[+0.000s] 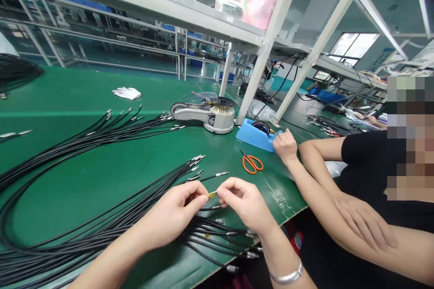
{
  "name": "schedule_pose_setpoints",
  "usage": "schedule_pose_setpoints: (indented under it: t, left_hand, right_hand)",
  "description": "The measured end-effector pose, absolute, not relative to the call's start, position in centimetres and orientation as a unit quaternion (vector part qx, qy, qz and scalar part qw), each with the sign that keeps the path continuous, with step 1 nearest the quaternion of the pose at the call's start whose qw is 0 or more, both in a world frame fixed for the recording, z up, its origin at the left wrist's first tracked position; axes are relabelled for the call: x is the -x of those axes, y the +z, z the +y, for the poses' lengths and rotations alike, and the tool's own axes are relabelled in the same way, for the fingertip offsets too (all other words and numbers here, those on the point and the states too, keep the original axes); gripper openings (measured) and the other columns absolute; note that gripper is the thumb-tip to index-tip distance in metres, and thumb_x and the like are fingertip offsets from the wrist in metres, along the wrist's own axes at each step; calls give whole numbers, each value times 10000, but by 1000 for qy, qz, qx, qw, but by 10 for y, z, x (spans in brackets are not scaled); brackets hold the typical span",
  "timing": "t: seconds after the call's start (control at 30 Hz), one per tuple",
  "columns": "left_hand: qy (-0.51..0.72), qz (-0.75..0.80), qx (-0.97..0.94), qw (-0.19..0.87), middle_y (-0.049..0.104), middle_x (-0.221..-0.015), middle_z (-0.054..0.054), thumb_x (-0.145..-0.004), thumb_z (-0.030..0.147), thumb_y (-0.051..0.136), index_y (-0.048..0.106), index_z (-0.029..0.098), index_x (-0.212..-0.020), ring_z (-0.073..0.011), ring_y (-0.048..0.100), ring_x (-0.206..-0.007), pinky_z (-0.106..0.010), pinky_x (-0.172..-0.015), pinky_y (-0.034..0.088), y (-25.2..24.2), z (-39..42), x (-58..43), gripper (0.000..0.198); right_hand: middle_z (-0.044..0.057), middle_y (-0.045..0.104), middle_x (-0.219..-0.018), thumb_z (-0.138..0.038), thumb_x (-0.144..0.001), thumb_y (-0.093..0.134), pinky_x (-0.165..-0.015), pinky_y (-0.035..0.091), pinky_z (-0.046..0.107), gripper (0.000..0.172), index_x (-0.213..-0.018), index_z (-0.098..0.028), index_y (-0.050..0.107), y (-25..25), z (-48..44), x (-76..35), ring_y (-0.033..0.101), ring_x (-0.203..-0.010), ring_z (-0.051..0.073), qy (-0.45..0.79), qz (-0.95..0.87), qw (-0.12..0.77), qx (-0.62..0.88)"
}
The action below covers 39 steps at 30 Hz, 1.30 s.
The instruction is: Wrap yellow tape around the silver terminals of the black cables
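My left hand (178,207) and my right hand (244,201) meet over the table, each closed in a pinch. Between their fingertips shows a small metal cable connector (213,194) with a yellow band, probably tape. How far it runs inside the fingers is hidden. Beneath and beside my hands lie black cables (149,196) with silver metal ends, fanned out in bundles. Some ends (251,255) lie near the table's front edge, under my right wrist. Orange-handled scissors (251,162) lie beyond my right hand.
A grey tape dispenser (219,117) and a blue tape holder (254,135) stand at the back. A white glove (127,93) lies on the green table (84,86). Shelf posts (261,58) rise behind. At right, a person (369,167) rests their arms by the table edge.
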<state>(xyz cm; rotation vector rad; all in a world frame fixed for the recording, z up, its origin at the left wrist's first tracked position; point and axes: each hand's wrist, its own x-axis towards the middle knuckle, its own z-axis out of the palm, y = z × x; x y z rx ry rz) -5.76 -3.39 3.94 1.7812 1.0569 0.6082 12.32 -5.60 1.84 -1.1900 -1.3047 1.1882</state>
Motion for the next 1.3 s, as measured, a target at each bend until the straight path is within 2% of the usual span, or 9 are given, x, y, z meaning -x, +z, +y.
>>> schedule_pose_setpoints:
  t: [0.07, 0.23, 0.43, 0.53, 0.6, 0.73, 0.93, 1.17, 1.3]
  left_hand:
    - [237, 427, -738, 466, 543, -685, 25, -854, 423, 464, 603, 184, -787, -139, 463, -643, -235, -595, 376, 39, -35, 56, 284]
    - [261, 409, -765, 424, 503, -637, 39, -866, 389, 452, 555, 189, -666, -127, 454, -618, -217, -579, 377, 35, -37, 50, 301]
    - [266, 397, -786, 393, 529, -639, 23, -876, 379, 440, 584, 186, -661, -135, 482, -623, -222, -591, 394, 32, -40, 41, 322]
    - [229, 421, -761, 436, 638, -739, -10, -897, 427, 388, 665, 193, -814, -161, 562, -678, -240, -636, 448, 34, -33, 52, 373]
    - [224, 455, -746, 432, 689, -857, -30, -905, 456, 361, 682, 209, -941, -180, 607, -764, -265, -724, 476, 34, -28, 67, 407]
    - [182, 460, -784, 374, 693, -1050, -29, -859, 415, 491, 682, 256, -1037, -198, 615, -960, -284, -892, 445, 28, -32, 88, 306]
    - [157, 454, -806, 345, 695, -857, -14, -860, 350, 478, 681, 213, -833, -164, 626, -814, -247, -767, 463, 18, -42, 72, 246]
    - [158, 466, -811, 317, 685, -864, -6, -848, 316, 480, 671, 216, -861, -165, 606, -809, -260, -753, 433, 23, -44, 49, 216]
    - [148, 469, -786, 373, 680, -814, -3, -840, 367, 488, 674, 200, -841, -162, 593, -759, -247, -694, 420, 25, -45, 44, 250]
  right_hand:
    - [-23, 590, -603, -357, -753, 669, -588, 463, 241, 203, -693, -164, 647, 20, -59, -121, 552, -579, 123, 480, -531, 485, 502]
    - [-10, 613, -642, -344, -773, 646, -602, 460, 239, 193, -714, -160, 665, 21, -66, -123, 560, -611, 127, 466, -555, 474, 501]
    - [-5, 639, -654, -340, -732, 684, -624, 467, 254, 193, -755, -149, 679, 16, -71, -130, 569, -609, 127, 518, -528, 455, 496]
    - [-13, 609, -591, -321, -726, 682, -586, 450, 243, 187, -710, -136, 668, 10, -69, -131, 543, -568, 117, 514, -507, 459, 518]
    - [-12, 606, -576, -310, -713, 685, -579, 440, 240, 181, -688, -132, 667, 5, -67, -131, 538, -562, 116, 508, -496, 462, 531]
    - [-5, 611, -564, -313, -670, 704, -564, 424, 242, 189, -652, -130, 665, -1, -65, -133, 531, -545, 117, 500, -487, 470, 540]
    - [10, 632, -605, -316, -711, 665, -601, 436, 260, 179, -683, -140, 685, 1, -68, -139, 555, -592, 143, 486, -519, 440, 548]
    - [14, 630, -592, -298, -724, 646, -578, 439, 247, 175, -689, -131, 687, -1, -70, -141, 556, -568, 135, 500, -507, 437, 549]
    - [8, 622, -580, -300, -723, 659, -580, 439, 246, 176, -690, -130, 683, -3, -71, -141, 551, -558, 128, 512, -503, 441, 539]
